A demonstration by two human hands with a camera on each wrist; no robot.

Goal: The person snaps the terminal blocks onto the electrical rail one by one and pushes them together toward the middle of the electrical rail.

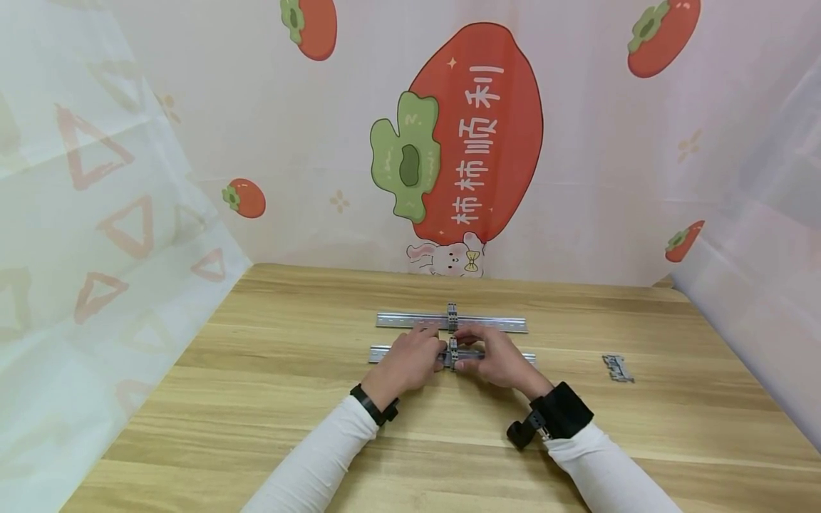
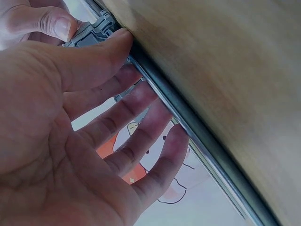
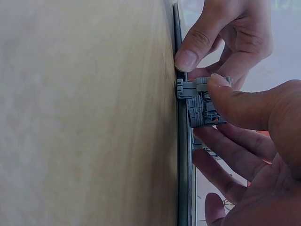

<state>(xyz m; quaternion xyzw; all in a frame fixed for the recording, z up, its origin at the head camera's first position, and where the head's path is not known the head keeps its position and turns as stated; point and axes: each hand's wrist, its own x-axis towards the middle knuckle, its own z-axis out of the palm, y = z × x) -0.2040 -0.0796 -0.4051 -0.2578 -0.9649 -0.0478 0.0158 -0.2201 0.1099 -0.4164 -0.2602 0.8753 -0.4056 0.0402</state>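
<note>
Two slotted metal DIN rails lie across the table, one behind the other. My left hand (image 1: 410, 356) grips the near DIN rail (image 1: 378, 353), thumb along its front edge and fingers behind it in the left wrist view. Just right of that thumb, grey terminal blocks (image 3: 202, 101) sit at the near rail, upright. My right hand (image 1: 500, 358) pinches them, with the thumb on one face and fingers at the other side. Behind, the far DIN rail (image 1: 410, 320) carries a small group of grey terminal blocks (image 1: 452, 313) near its middle.
A loose grey terminal block (image 1: 618, 368) lies flat on the wooden table (image 1: 269, 399), to the right of the rails. A printed sheet (image 1: 308, 142) with persimmon drawings stands behind the table, and pale sheets (image 1: 128, 235) flank both sides.
</note>
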